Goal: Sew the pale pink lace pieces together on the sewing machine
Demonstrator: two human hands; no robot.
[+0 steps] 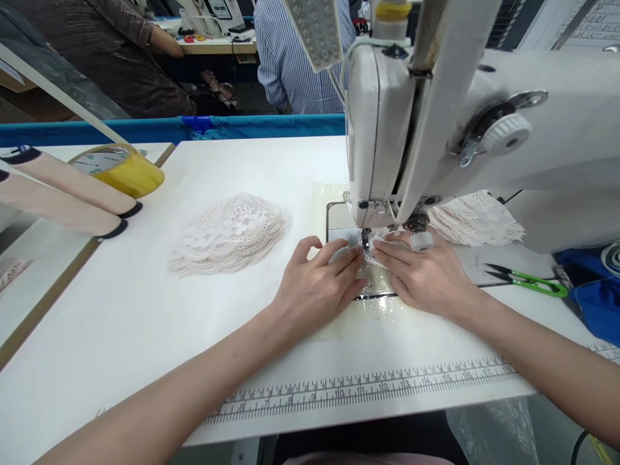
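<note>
A small piece of white lace (372, 257) lies under the presser foot (365, 239) of a white sewing machine (382, 129), mostly hidden by fingers. My left hand (322, 281) rests left of the needle, its fingers spread and the fingertips at the lace's edge. From the other side my right hand (426, 268) holds the lace against the machine bed with its fingertips. Left of my hands is a pile of lace pieces (230, 234). More lace (477, 219) lies beneath the machine arm, behind my right hand.
Green-handled thread snips (530, 281) and blue fabric (598, 294) lie at the right. A printed ruler (349, 391) runs along the table's front edge. Yellow tape (128, 171) and two padded beige rods (72, 187) are at the left. Two people (303, 58) are beyond the blue-edged barrier.
</note>
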